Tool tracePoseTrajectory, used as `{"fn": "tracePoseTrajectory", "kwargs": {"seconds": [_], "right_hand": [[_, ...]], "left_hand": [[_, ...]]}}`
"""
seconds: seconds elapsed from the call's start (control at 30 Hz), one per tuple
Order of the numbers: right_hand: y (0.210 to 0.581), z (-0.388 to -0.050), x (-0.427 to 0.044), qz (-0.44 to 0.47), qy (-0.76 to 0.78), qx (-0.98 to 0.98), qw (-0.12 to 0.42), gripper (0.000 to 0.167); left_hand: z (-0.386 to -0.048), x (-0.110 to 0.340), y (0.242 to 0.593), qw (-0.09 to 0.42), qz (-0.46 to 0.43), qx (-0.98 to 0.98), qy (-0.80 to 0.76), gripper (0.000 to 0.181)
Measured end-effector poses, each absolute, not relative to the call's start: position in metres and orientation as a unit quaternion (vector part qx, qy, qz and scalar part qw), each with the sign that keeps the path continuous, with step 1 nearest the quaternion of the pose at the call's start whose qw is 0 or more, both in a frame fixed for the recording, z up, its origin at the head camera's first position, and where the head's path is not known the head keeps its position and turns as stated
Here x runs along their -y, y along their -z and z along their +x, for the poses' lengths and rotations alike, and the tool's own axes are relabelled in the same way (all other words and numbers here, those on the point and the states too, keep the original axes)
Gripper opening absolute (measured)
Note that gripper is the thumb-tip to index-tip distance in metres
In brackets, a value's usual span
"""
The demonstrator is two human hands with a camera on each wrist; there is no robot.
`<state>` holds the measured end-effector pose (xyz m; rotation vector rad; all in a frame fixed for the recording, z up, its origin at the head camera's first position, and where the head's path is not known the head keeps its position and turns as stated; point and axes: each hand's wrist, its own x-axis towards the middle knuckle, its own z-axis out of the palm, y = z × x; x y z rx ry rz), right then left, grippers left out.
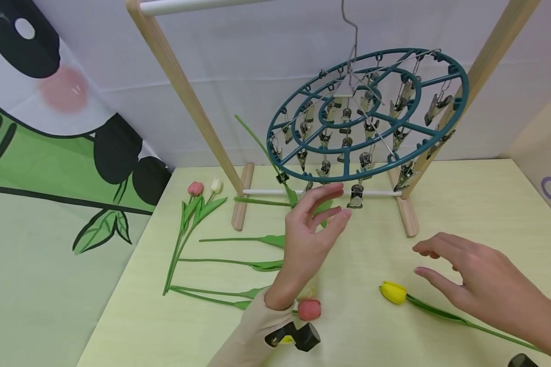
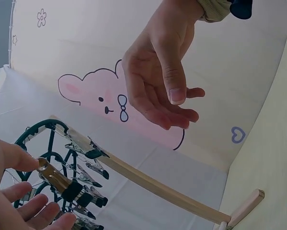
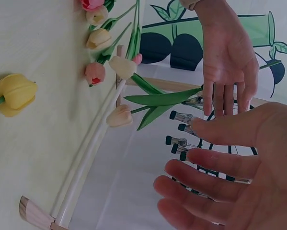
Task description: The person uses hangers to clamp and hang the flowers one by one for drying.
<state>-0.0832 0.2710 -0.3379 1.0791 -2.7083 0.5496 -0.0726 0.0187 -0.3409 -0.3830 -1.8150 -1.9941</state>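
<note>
A round dark-teal hanger (image 1: 346,178) with many metal clips hangs from a wire hook. My left hand (image 1: 307,239) is raised below its front edge, fingers loosely bent, beside a hanging clip (image 1: 355,196); in the left wrist view its index fingertip is at a clip (image 2: 57,176), contact unclear. A green-stemmed tulip (image 3: 155,98) hangs clipped at the hanger's left side. My right hand (image 1: 477,280), relaxed and holding nothing, hovers over a yellow tulip (image 1: 393,292) lying on the table.
A wooden stand (image 1: 188,97) with a white lower bar surrounds the hanger. Left on the table (image 1: 128,306) lie a pink tulip (image 1: 195,188) and a white tulip (image 1: 217,185); several more lie beneath my left arm, including a pink one (image 1: 309,310). A printed cloth (image 1: 229,61) stands behind.
</note>
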Motion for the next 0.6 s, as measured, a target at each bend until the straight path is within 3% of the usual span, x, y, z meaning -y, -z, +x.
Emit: {"fn": "tracePoseTrajectory", "kwargs": {"seconds": [0.33,0.6], "right_hand": [[0.346,-0.086,-0.282,0.328,-0.140,0.934,0.007,0.032],[0.358,-0.087,-0.294,0.327,-0.122,0.937,-0.010,0.032]], "left_hand": [[-0.076,-0.022,0.338,0.192,-0.149,0.655,0.716,0.036],[-0.078,-0.023,0.336,0.185,-0.152,0.658,0.714,0.036]]}}
